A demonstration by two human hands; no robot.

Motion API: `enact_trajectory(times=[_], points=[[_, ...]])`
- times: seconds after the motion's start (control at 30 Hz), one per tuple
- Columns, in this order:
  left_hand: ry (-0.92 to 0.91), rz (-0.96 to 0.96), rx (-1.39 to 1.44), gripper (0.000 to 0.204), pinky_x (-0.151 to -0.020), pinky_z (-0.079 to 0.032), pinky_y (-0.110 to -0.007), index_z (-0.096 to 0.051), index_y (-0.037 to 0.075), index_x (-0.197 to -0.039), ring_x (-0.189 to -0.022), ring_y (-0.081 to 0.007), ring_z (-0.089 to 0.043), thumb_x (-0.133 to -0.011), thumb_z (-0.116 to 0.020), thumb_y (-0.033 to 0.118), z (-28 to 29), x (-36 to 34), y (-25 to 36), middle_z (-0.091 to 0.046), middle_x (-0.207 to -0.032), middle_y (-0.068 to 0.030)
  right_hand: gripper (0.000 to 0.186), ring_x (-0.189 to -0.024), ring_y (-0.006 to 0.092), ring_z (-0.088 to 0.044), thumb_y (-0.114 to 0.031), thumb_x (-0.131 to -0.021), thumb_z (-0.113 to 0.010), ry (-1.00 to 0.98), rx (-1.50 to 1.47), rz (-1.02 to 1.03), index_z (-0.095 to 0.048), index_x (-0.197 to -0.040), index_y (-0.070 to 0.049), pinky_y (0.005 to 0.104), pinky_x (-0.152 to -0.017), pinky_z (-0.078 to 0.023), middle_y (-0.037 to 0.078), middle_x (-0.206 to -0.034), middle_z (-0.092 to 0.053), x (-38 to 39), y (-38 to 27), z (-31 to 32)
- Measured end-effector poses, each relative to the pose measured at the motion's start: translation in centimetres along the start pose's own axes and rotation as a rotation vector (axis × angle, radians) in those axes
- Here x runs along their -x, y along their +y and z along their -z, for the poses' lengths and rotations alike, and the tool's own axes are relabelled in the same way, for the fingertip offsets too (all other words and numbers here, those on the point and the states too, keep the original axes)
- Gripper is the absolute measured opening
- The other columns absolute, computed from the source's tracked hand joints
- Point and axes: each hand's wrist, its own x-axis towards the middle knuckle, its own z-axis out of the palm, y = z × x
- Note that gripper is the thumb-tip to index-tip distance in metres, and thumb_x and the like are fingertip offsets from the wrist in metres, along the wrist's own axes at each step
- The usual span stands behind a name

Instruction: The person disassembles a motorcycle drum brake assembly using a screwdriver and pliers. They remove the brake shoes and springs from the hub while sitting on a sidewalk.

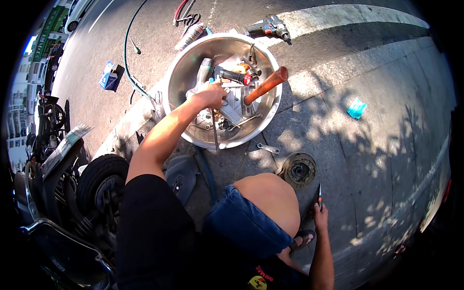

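My left hand (211,95) reaches into a wide metal basin (175,72) full of tools. Its fingertips are hidden among them, so I cannot tell whether they grip anything. Close by lie a black flashlight (233,76) with a red rim, a grey cylindrical tool (204,70) and a hammer with an orange-brown handle (266,86) that sticks out over the rim. A thin metal rod (215,129) hangs over the basin's near edge below the hand. Low at the right, my right hand (320,216) is closed around a slim pointed tool (319,195) with an orange and black handle.
A round greasy wheel hub part (299,170) and a wrench (268,148) lie on the pavement near my knee. Beyond the basin are a cordless power tool (271,28) and a spray can (190,37). A motorbike wheel (102,181) stands at left; a blue packet (357,108) lies right.
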Motion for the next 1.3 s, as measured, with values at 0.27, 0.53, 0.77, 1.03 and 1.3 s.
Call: enact_trajectory(times=[0.27,0.53,0.77,1.03,1.3], points=[[0.254,-0.14,0.237,0.027,-0.089,-0.049,-0.042,-0.069,0.011,-0.099,-0.097,-0.0295,-0.06,-0.075,-0.059,0.007,0.8,4.5,-1.6,-0.065,-0.094,-0.0082,0.018,-0.058,0.0092,-0.055,-0.026,-0.097,-0.057,-0.001,-0.109,-0.059,-0.053,-0.096,-0.008,0.0252,-0.05,-0.043,0.0,-0.073,-0.056,0.1,-0.7,0.0],[0.269,-0.153,0.327,0.018,-0.084,-0.051,-0.043,-0.066,0.009,-0.093,-0.096,-0.0316,-0.059,-0.077,-0.059,0.007,-0.1,8.8,-1.0,-0.062,-0.092,-0.0081,0.016,-0.059,0.0096,-0.056,-0.024,-0.096,-0.058,-0.016,-0.118,-0.053,-0.054,-0.097,-0.009,0.025,-0.051,-0.044,0.0,-0.074,-0.057,0.0,-0.9,0.4],[0.356,0.247,0.451,0.026,-0.075,-0.054,-0.046,-0.064,0.01,-0.108,-0.08,-0.0342,-0.067,-0.086,-0.063,0.025,0.6,5.5,1.1,-0.067,-0.084,-0.0177,0.017,-0.059,0.0095,-0.055,-0.025,-0.096,-0.059,-0.033,-0.147,-0.087,-0.055,-0.098,-0.009,0.0243,-0.05,-0.044,0.0,-0.075,-0.057,-0.1,-1.3,0.4],[0.028,0.327,-0.188,0.037,-0.07,-0.056,-0.041,-0.073,0.004,-0.095,-0.084,-0.0285,-0.071,-0.086,-0.058,0.037,-2.5,-3.9,0.8,-0.073,-0.092,-0.0128,0.018,-0.059,0.0105,-0.057,-0.025,-0.095,-0.06,-0.016,-0.142,-0.062,-0.055,-0.098,-0.008,0.0254,-0.05,-0.045,0.001,-0.076,-0.059,-0.2,-0.9,-0.1],[0.039,0.467,0.11,0.031,-0.074,-0.056,-0.04,-0.075,0.002,-0.087,-0.084,-0.0286,-0.072,-0.074,-0.062,0.027,-1.7,-4.7,0.0,-0.073,-0.087,-0.0185,0.02,-0.057,0.012,-0.056,-0.022,-0.094,-0.06,0.049,-0.202,-0.019,-0.057,-0.091,-0.002,0.0279,-0.052,-0.047,0.003,-0.068,-0.059,-0.3,-0.5,-0.7]])
